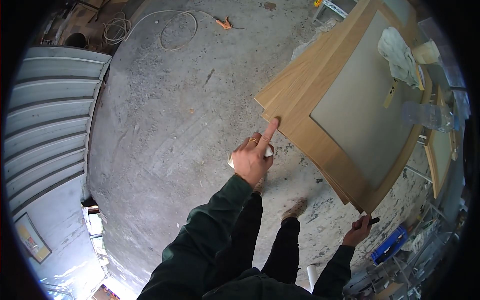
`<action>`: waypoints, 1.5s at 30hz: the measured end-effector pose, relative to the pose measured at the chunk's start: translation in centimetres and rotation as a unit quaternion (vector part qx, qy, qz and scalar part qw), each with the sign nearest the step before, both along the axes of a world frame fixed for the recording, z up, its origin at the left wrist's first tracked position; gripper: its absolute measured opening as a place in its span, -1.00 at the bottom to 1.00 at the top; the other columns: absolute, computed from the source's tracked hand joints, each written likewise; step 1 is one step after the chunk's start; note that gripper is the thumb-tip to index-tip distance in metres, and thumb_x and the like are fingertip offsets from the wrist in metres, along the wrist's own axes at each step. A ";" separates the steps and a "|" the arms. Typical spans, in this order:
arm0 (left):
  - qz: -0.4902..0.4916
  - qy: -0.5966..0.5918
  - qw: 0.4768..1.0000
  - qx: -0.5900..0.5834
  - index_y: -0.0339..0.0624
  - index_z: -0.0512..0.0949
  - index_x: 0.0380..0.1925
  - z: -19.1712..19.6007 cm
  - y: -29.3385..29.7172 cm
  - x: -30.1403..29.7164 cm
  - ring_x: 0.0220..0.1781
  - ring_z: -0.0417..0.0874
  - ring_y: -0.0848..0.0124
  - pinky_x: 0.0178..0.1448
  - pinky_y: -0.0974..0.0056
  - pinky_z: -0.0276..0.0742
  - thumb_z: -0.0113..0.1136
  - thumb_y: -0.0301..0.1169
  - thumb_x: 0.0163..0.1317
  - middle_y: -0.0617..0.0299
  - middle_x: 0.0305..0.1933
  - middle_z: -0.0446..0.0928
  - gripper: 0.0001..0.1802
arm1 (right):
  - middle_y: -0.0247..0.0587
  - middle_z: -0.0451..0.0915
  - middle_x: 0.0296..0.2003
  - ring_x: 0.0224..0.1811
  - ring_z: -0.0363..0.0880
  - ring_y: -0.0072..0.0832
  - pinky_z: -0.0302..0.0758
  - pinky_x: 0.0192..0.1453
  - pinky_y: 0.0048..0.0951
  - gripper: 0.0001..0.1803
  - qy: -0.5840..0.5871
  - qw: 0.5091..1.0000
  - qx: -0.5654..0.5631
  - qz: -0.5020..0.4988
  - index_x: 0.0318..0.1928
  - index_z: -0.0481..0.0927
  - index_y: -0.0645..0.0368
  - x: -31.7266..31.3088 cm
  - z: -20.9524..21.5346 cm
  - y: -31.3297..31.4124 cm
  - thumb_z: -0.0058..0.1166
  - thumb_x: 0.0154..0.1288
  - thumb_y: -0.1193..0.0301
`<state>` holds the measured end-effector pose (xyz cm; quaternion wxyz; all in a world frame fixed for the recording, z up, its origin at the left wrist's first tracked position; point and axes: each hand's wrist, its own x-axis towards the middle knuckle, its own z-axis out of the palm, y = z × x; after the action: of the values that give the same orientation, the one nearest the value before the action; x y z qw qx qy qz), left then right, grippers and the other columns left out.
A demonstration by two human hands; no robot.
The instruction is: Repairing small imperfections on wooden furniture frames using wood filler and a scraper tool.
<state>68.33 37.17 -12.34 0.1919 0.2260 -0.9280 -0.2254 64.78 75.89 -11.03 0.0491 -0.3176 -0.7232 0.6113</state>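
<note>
1. My left hand (251,161), centre of the frame: the index finger is extended, its tip resting on the near-left corner of the upper framed panel. The other fingers are curled in around a white scrap (230,160), which protrudes on both sides; one finger bears a ring (254,141).

2. My right hand (357,233), lower right of the frame: the fingers are bent closely round a slim dark object (374,221), probably a tool handle, though small and partly covered here. The hand lies at the panel's lowest corner.

3. Framed panels (300,116), centre to upper right: a fanned stack with wood-grain borders, the uppermost enclosing a grey inset (367,100). The edges of those beneath project at the left and bottom.

4. On the stack, upper right: a crumpled whitish cloth (397,52), a pale cup (426,52) beside it and a yellow strip (391,94) below. A clear plastic bottle (427,116) lies at the right.

5. Surroundings: a blue tray (390,245) at lower right; an orange-handled air gun (225,23) on a pale hose (194,31) at the top, upon concrete floor (150,115); ribbed metal sheeting (55,116) at left.
</note>
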 end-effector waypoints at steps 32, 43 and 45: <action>-0.045 -0.011 0.987 0.156 -0.16 0.08 0.34 -0.4 1.0 1.2 -0.51 0.59 0.37 -0.39 0.34 0.53 0.18 -0.66 -0.14 0.19 -0.40 0.55 -0.07 | -0.59 0.19 -0.68 -0.65 0.04 -0.79 0.01 -0.56 -0.64 -0.83 0.014 0.999 -0.016 -0.035 -0.26 0.51 0.08 0.1 -0.3 -0.6 0.11 0.27 0.28; 0.000 -0.041 0.956 0.292 -0.14 -0.03 0.36 -1.8 3.8 4.9 -0.46 0.63 0.22 -0.41 0.24 0.56 0.17 -0.53 -0.06 0.23 -0.39 0.54 -0.07 | -0.58 0.20 -0.63 -0.63 0.05 -0.77 0.02 -0.52 -0.62 -0.78 0.000 1.000 -0.004 -0.029 -0.18 0.50 0.08 0.4 -0.4 -0.5 0.10 0.26 0.25; 0.000 -0.075 0.952 0.298 -0.12 -0.02 0.36 -1.7 4.3 5.8 -0.45 0.63 0.21 -0.39 0.23 0.57 0.17 -0.53 -0.05 0.22 -0.38 0.55 -0.08 | -0.57 0.20 -0.64 -0.63 0.05 -0.76 0.01 -0.54 -0.62 -0.82 0.012 0.999 -0.021 -0.022 -0.21 0.49 0.06 0.7 -0.9 -0.3 0.09 0.26 0.26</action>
<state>74.14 41.43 -14.02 0.0452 0.2894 -0.8303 -0.4742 65.52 75.59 -11.92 0.0649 -0.3272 -0.7025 0.6287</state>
